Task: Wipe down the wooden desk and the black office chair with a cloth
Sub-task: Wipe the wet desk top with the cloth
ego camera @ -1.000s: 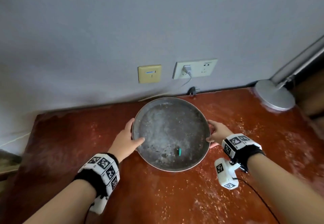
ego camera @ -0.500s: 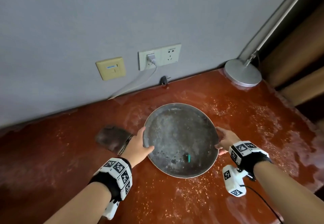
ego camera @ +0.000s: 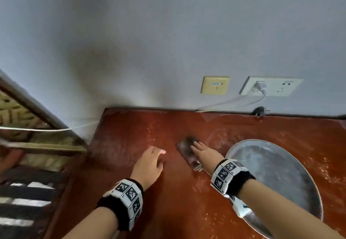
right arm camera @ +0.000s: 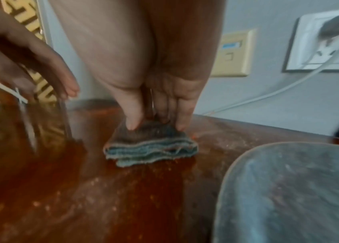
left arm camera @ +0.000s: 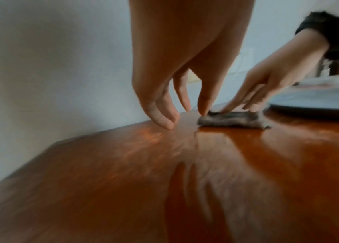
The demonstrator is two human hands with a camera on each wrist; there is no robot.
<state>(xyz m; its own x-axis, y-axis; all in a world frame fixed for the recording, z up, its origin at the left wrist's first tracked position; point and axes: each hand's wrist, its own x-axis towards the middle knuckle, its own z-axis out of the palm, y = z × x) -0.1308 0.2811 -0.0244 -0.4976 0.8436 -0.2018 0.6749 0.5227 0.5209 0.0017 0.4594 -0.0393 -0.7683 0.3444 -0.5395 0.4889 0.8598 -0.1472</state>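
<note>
Cloth (right arm camera: 151,145), folded grey-blue, lies on the reddish wooden desk (ego camera: 168,210) just left of the round metal tray (ego camera: 280,165), toward the far wall. Right hand (ego camera: 205,154) rests on it, straight fingers (right arm camera: 132,118) pressing its top. Left hand (ego camera: 149,163) hangs over the desk just left of the cloth, fingers (left arm camera: 162,113) loosely drooping, holding nothing. On the wall behind sit a yellow plate (ego camera: 215,85) and a white socket (ego camera: 271,88) with a plugged cable.
</note>
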